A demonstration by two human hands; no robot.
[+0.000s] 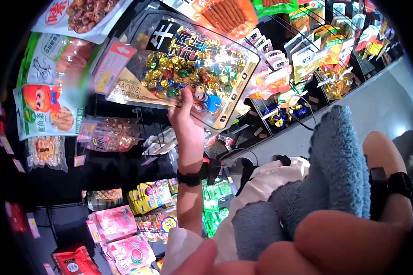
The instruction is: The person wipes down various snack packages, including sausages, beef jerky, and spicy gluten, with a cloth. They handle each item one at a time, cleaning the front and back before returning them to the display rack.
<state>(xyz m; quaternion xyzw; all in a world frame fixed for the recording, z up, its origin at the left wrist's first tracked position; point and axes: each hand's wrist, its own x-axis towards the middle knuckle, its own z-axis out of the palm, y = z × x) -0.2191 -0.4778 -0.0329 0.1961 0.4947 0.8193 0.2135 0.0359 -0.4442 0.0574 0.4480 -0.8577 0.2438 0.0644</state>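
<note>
Gripping a clear candy package [192, 68] firmly in the left hand [186, 121], pressing the thumb onto its front at the near edge. Running its long axis from far left to near right, facing its printed side toward the camera. Seeing snack bags [46, 107] hanging to the left, pink pouches [117, 224] lying near left. Blurring the right hand [339, 243] at near right, leaving its grip impossible to tell, with blue-grey fluffy fabric [342, 160] showing beyond.
</note>
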